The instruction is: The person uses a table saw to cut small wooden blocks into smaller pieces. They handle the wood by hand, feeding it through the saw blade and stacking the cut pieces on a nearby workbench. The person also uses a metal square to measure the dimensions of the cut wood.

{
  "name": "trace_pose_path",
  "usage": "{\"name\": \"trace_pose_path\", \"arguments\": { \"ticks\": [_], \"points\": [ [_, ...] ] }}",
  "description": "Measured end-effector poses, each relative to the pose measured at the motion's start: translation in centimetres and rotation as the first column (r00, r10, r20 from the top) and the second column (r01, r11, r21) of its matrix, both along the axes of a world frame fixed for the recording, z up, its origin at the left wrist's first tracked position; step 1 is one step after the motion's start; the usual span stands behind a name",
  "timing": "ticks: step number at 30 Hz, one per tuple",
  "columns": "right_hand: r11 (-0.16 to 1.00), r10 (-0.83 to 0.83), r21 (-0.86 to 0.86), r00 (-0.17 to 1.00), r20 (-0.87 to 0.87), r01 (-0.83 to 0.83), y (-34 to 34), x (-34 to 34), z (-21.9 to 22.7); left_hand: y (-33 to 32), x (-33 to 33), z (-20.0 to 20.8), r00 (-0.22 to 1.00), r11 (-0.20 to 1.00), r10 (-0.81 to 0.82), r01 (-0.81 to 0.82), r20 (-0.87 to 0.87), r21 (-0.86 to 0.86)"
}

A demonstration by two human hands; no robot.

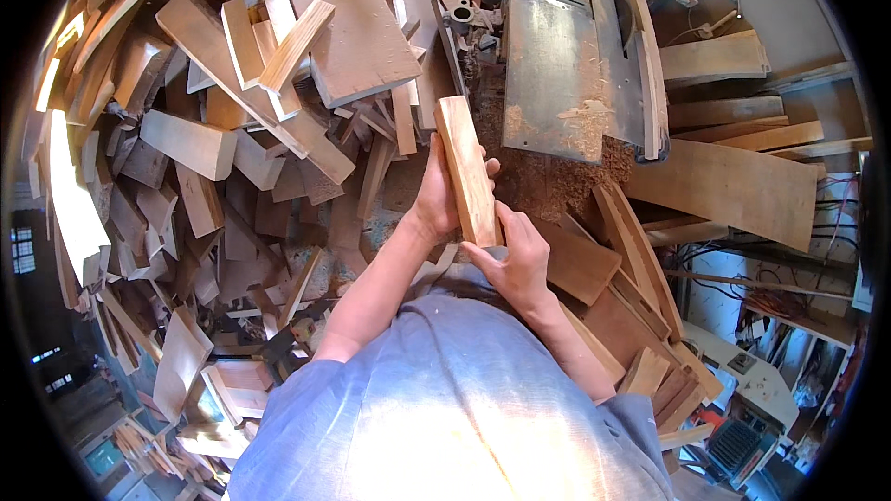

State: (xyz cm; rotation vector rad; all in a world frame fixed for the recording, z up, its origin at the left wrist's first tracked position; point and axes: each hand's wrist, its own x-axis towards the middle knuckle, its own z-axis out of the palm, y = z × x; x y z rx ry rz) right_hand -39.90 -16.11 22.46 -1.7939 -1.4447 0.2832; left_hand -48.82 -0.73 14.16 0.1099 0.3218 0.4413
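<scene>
Held upright-slanting in front of my body is a short, pale wooden block point(467, 172) with visible grain. My left hand point(438, 187) wraps its left side, fingertips showing past the right edge. At its lower right end, my right hand point(516, 255) grips it between thumb and fingers. Beyond the block lies the flat metal bed of a woodworking machine point(552, 65), dusted with sawdust. The block is apart from the bed.
A big heap of wood offcuts point(186, 148) fills the left side. Sawdust point(580, 181) is piled below the machine's near end. Boards point(729, 187) lean at the right, near tangled cables point(780, 301). More planks point(640, 250) lie close to my right arm.
</scene>
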Motion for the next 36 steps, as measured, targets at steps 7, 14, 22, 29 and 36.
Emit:
{"name": "trace_pose_path", "arguments": {
  "ticks": [7,14,22,29,36],
  "points": [
    [0.984,0.162,0.076,0.987,-0.006,-0.162,2.6,3.8,-0.3,1.5,3.2,-1.7,0.977,0.995,0.029,-0.008,0.211,-0.104],
    [0.968,0.235,0.095,0.972,-0.021,-0.232,4.9,7.8,-0.1,3.4,7.0,-3.0,0.905,0.976,0.063,0.032,0.42,-0.217],
    [0.993,-0.115,-0.004,0.984,-0.136,0.115,4.0,11.9,-0.7,4.7,14.4,-2.2,0.959,0.998,0.035,-0.05,-0.282,-0.045],
    [0.807,-0.562,-0.351,0.437,-0.702,0.475,0.3,20.2,-6.3,1.2,28.1,-2.8,0.863,0.831,-0.027,0.3,-0.505,0.468],
    [0.721,-0.647,-0.404,0.337,-0.684,0.564,0.7,35.5,-12.7,2.1,41.0,-6.8,0.82,0.698,-0.235,0.516,-0.521,0.497]
  ]
}}
